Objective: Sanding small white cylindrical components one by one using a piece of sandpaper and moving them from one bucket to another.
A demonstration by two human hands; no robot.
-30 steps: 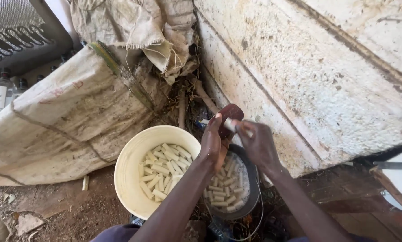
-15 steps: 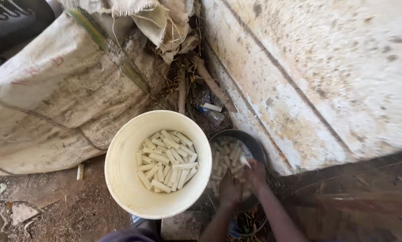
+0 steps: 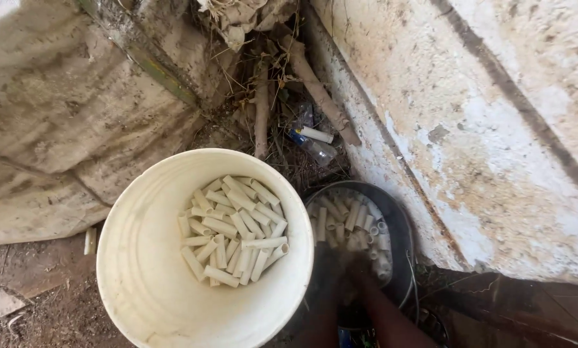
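We see a bucket [image 3: 140,283] of tube pieces [image 3: 232,231] on the ground, a basin [image 3: 401,225] with more pieces just right of it against the wall [image 3: 482,129], and a sack [image 3: 57,116] behind the bucket to the left.

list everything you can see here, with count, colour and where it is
bucket: one, white, lower centre on the dirt ground
short tube pieces: many, off-white, piled in the bottom of the bucket
basin: one, dark, right of the bucket, against the wall
tube pieces in basin: many, off-white, heaped inside
sack: one, dirty grey-white, upper left
sticks: a few, brown, in the corner behind the bucket
plastic bottle: one, clear, among the litter by the sticks
wall: one, stained whitish, right side
hands: two, blurred and in shadow, down in the basin; which is which cannot be told
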